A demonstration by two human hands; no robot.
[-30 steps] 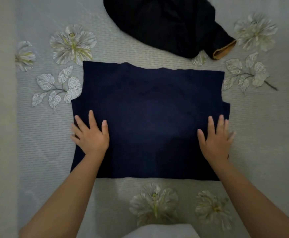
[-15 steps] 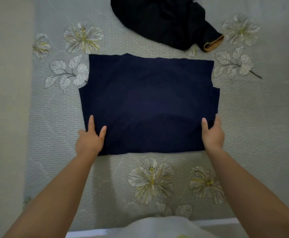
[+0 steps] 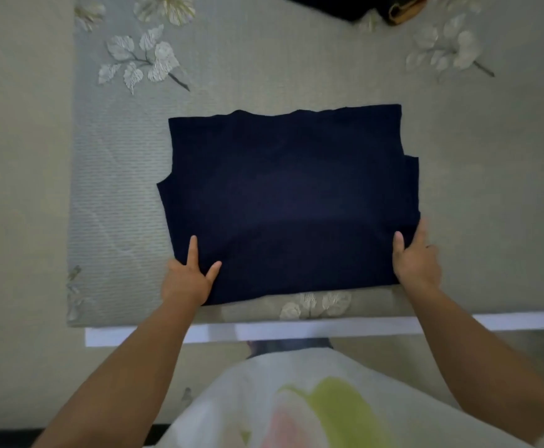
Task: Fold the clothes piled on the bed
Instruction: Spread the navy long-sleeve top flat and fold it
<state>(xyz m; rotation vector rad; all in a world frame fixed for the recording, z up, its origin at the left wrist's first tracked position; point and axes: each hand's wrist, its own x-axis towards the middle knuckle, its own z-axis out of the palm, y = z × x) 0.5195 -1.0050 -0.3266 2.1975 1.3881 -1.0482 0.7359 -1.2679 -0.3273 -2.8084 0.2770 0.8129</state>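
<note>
Garment: your folded navy cloth point(image 3: 290, 202) lies flat on the bed point(image 3: 264, 76), a rough rectangle filling the centre of the frame, its near edge close to the bed's front edge.
Left hand: your left hand point(image 3: 188, 279) sits at the cloth's lower left corner, index finger and thumb spread on top of the fabric; the other fingers are out of sight, so you cannot tell from here whether they pinch the corner from beneath.
Right hand: your right hand point(image 3: 417, 260) is at the lower right corner, thumb lying on the cloth, fingers curled around its right edge in what looks like a grip on the fabric.
Other clothing: a dark garment with a tan cuff point(image 3: 361, 8) lies at the top edge of the frame, well apart from the navy cloth.
Bed cover: grey-green, with pale flower and leaf prints at upper left and upper right.
Your top: pale fabric with a lime patch point(image 3: 328, 405) fills the lower centre.
</note>
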